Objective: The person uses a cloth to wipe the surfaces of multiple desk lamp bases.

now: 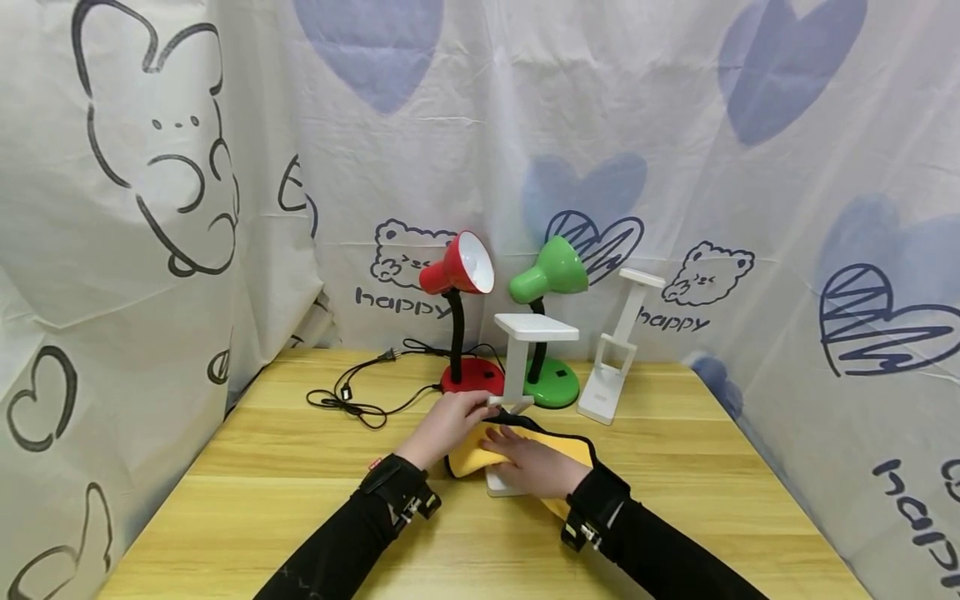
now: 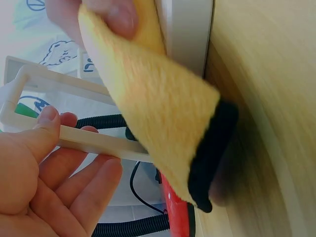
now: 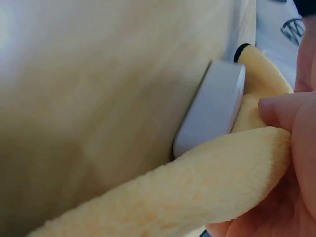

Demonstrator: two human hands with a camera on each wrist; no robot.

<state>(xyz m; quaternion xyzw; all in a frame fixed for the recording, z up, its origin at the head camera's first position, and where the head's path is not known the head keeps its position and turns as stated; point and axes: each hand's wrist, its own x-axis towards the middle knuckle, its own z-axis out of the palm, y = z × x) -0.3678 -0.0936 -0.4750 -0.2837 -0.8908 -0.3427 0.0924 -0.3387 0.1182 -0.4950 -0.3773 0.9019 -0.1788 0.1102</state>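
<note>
A white folding phone stand (image 1: 536, 327) stands on the table in front of the lamps. My left hand (image 1: 448, 427) pinches its frame, the thumb on one side of the bar (image 2: 98, 143) and the fingers on the other. My right hand (image 1: 536, 465) holds a yellow cloth (image 1: 573, 450) with black edging over the stand's base (image 1: 501, 485). In the right wrist view, a fold of the cloth (image 3: 197, 182) lies between thumb and fingers, beside the base's rounded end (image 3: 210, 111). Much of the base is hidden under cloth and hand.
Behind the stand are a red desk lamp (image 1: 472, 375) and a green desk lamp (image 1: 558, 390). A second white phone stand (image 1: 602, 393) stands to their right. A black cord with a plug (image 1: 352, 406) lies looped at the left. A printed curtain (image 1: 480, 167) encloses the table.
</note>
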